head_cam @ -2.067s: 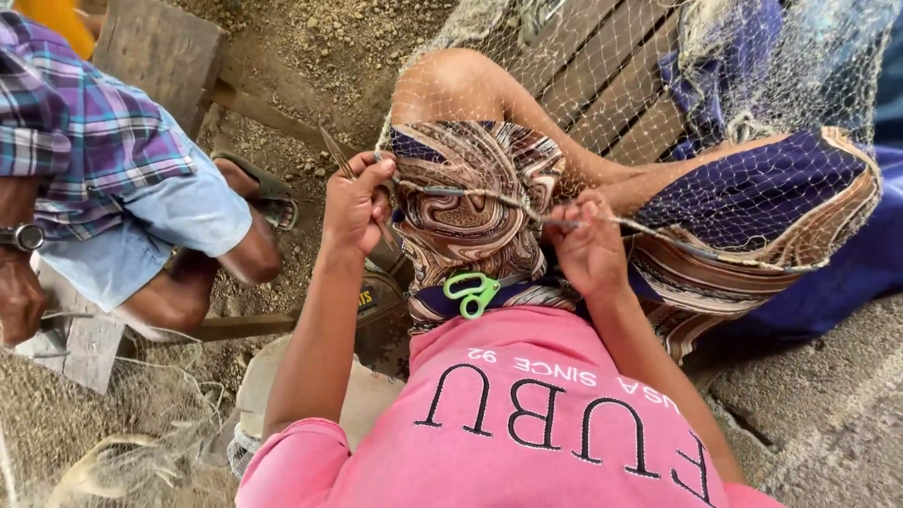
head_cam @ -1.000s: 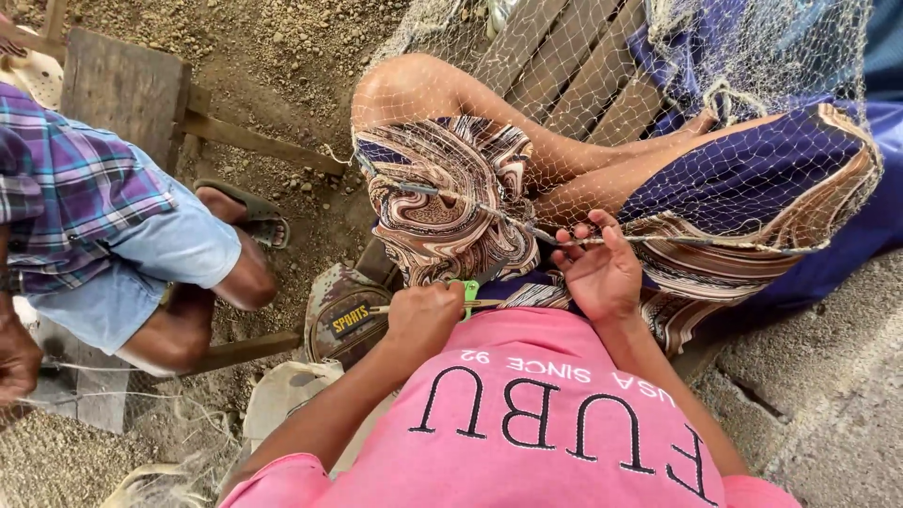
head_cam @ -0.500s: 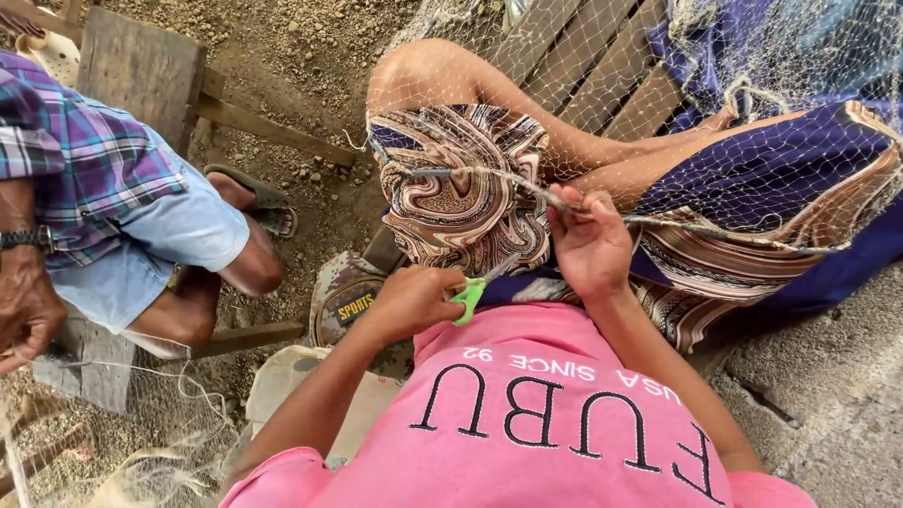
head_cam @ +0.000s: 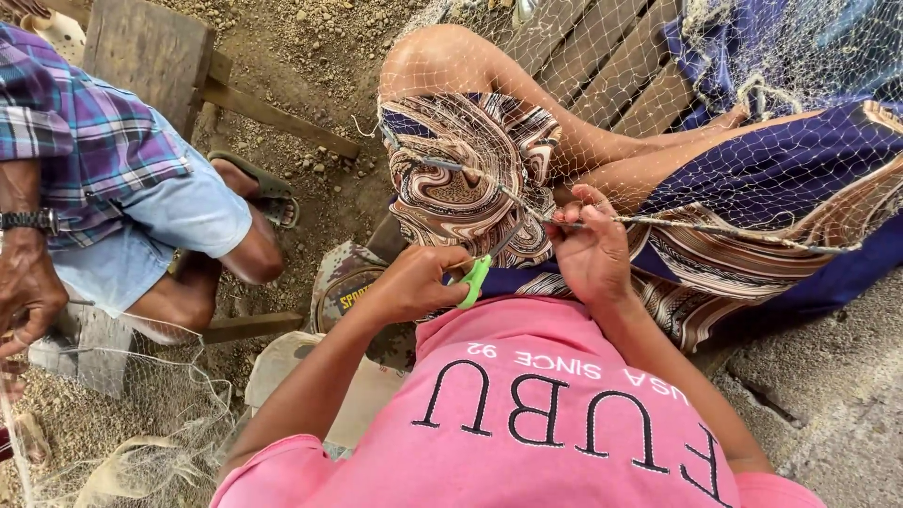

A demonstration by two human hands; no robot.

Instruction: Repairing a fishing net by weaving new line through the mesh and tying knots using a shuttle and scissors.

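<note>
— Two hands are ours here, and neither shows fully. How much of the green-handled scissors [head_cam: 478,278] can we make out?

— Little. Our left hand [head_cam: 419,282] is curled tight around the bright green plastic handle, so only a short loop pokes out past the knuckles. A thin dark blade seems to slant up toward the net, but it is slim and partly lost against the swirl-patterned cloth [head_cam: 470,179], so we cannot tell whether the blades are apart.

— And our right hand [head_cam: 591,249]?

— Its fingertips [head_cam: 567,214] pinch narrow on the thicker cord [head_cam: 715,226] edging the fishing net [head_cam: 752,122], just beside the scissors' tip. That cord runs taut to the right and goes out of sight behind the folds.

— What of the net itself?

— Fine, pale, knotted mesh, nearly see-through, draped over our knee and the dark blue fabric [head_cam: 790,169]. It runs off the top and right edges. Under it lie weathered wooden slats [head_cam: 602,66].

— And to the left?

— Another person, cut off by the edge: a plaid sleeve [head_cam: 66,122], light shorts, a wristwatch [head_cam: 28,221], a sandal [head_cam: 268,188] on gritty, pebbled ground. More limp net [head_cam: 122,414] heaps by them, its end lost below.
</note>
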